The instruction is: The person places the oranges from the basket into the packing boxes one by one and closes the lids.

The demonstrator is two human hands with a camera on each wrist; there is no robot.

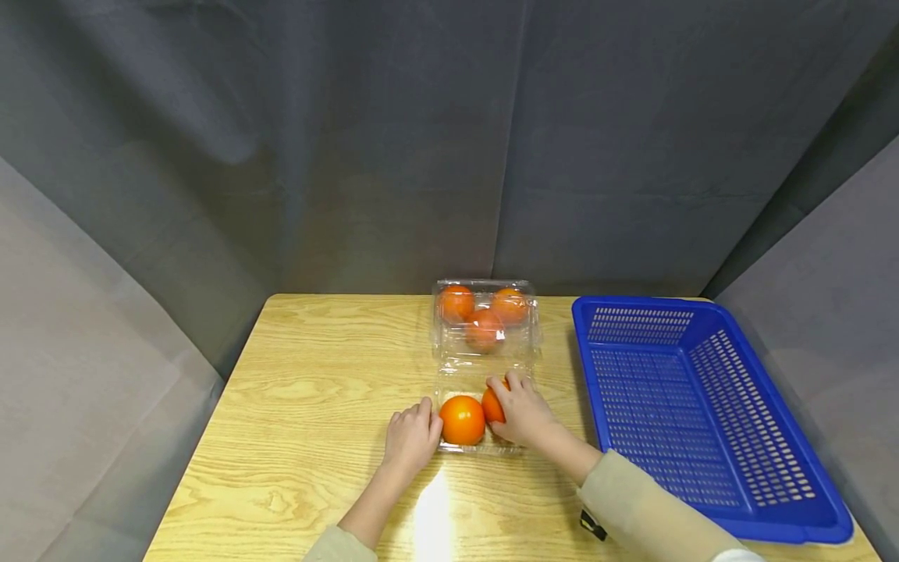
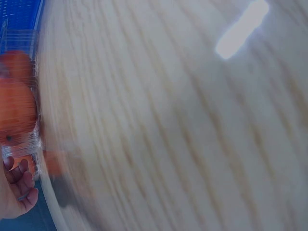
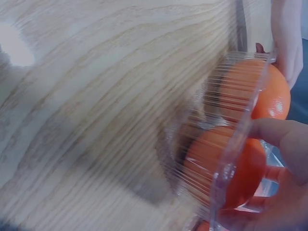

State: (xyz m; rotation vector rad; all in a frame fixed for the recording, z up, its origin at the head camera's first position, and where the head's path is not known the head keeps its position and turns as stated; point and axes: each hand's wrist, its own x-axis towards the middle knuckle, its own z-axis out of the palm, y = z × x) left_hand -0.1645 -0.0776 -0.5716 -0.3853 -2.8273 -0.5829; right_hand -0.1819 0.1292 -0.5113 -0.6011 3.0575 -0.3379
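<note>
A clear plastic tray [image 1: 492, 449] near the middle of the table holds two oranges side by side. My right hand [image 1: 523, 414] grips the right orange [image 3: 245, 173], with thumb and fingers spread around it. The left orange [image 1: 462, 420] sits beside it, close to my left hand [image 1: 412, 439]. That left hand rests at the tray's left wall; in the left wrist view its fingers [image 2: 26, 180] are loosely bent, and its thumb is hidden there. Behind, a clear plastic box [image 1: 523, 343] contains three more oranges, one of them the front orange [image 1: 485, 331].
A large blue plastic basket [image 1: 590, 390] stands on the right of the wooden table [image 1: 302, 390], beside my right forearm. Grey cloth [image 1: 393, 156] hangs behind the table and along both sides. A small black strap end [image 1: 592, 524] shows below the right sleeve.
</note>
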